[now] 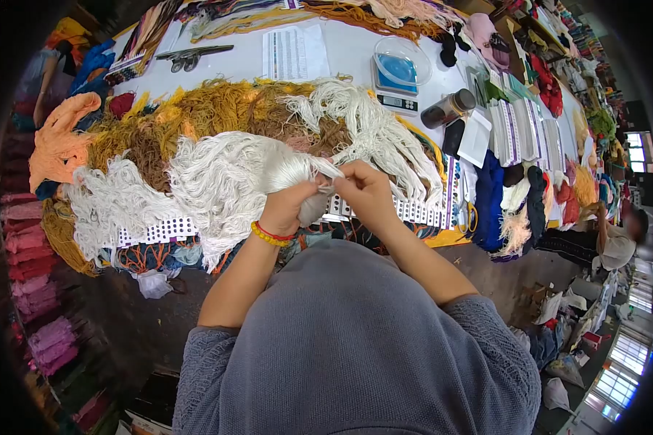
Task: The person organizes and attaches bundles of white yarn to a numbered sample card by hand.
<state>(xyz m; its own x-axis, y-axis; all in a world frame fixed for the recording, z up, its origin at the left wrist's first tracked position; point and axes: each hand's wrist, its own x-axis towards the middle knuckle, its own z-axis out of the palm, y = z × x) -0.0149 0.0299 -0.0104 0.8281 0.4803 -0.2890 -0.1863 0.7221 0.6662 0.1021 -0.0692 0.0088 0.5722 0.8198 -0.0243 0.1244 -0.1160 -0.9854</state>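
White yarn (221, 167) is bunched between my left hand (294, 206) and my right hand (366, 192), over the near side of the bench (352, 54), its length fanning out to the left. The bench runs past the top of my view, so its far edge is cut off. My grey top (355, 341) fills the lower middle and hides the floor beneath me. A mustard and brown heap (232, 105) lies across the bench, partly covered; I can't make out where the yarn I hold ends and other white strands begin. Beyond it, a sheet (294, 54) carries print too small to read, and a clear bowl (401, 67) sits on a scale (397, 103) whose display I can't read.

My forearms (236, 283) reach forward and angle inward until the hands nearly meet. The left is curled round the yarn, thumb on top, most of its fingers hidden. The right comes in from its side, thumb and forefinger pinching strands; exactly which is hard to tell. Yellow and red bracelets (270, 236) ring my left wrist.
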